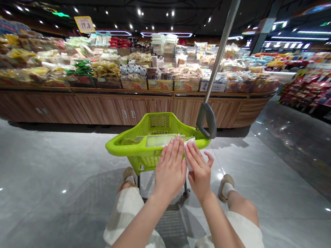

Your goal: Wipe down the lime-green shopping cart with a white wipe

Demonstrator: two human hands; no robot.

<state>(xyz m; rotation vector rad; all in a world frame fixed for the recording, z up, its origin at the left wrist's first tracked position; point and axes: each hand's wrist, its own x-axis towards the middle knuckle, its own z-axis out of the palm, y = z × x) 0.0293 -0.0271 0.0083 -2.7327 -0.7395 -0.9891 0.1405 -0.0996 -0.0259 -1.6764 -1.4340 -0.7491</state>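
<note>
A lime-green shopping cart (121, 148) stands right in front of me, its handle edge facing me. My left hand (171, 168) is stretched out palm down over the handle, just right of a clear panel (159, 140) set in it. The fingers lie straight and side by side. Beside it, my right hand (198, 171) presses a white tissue (191, 141) to the handle, thumb side by my left hand and little finger raised. Most of the tissue is hidden under the fingers.
A grey loop grip on a metal pole (222, 47) rises at the cart's right corner. Behind the cart runs a wooden display counter (104, 109) heaped with packaged foods. More shelves (305, 83) stand at the right. My shoes are on either side of the cart on grey tiles.
</note>
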